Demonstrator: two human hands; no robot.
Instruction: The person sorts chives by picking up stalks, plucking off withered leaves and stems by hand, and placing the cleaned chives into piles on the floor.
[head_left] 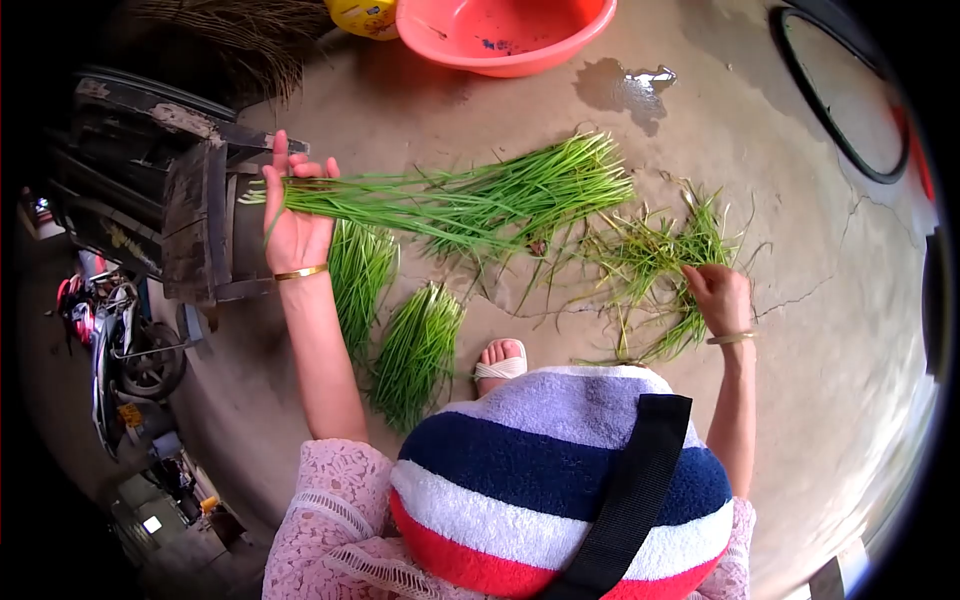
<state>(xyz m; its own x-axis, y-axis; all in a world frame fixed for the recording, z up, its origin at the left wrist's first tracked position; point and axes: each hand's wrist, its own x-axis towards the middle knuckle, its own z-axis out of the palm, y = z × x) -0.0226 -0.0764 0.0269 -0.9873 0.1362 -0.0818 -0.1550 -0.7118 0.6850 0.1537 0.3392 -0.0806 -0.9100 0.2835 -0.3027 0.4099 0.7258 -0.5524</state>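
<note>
My left hand (298,230) grips a bunch of garlic chives (365,200) near its white ends, some fingers stretched out. The long green leaves trail rightward over a bigger pile of chives (570,180) on the floor. Two neat bundles lie below, one (358,275) by my left forearm and another (418,345) nearer my foot. At the right, my right hand (722,300) is closed, fingertips pinched at the edge of a messy heap of loose, partly yellowed leaves (650,245). Whatever is between those fingertips is too small to make out.
A red plastic basin (510,65) stands at the top beside a yellow container (362,15). Water (635,90) wets the concrete floor nearby. Worn wooden furniture (205,220) is close to my left hand. A motorcycle (125,345) stands far left; a black hoop (800,85) lies upper right.
</note>
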